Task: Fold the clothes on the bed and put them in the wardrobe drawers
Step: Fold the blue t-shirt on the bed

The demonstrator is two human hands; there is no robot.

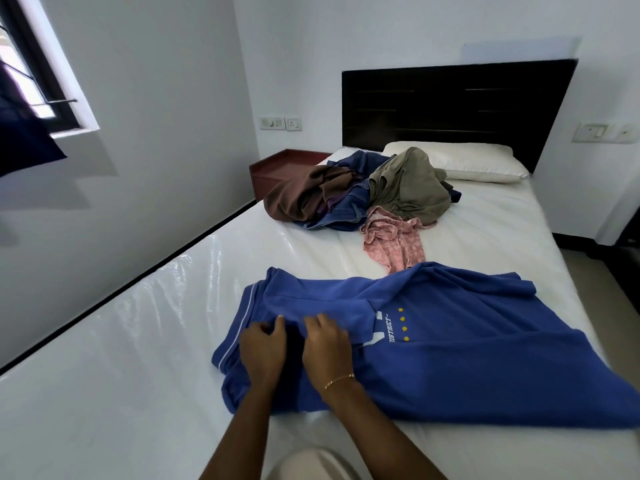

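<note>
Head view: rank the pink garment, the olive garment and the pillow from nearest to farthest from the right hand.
From the right hand, which rests on the blue shirt:
1. pink garment, just beyond the shirt, mid-bed.
2. olive garment, on the pile behind it.
3. pillow, farthest, against the headboard.
</note>
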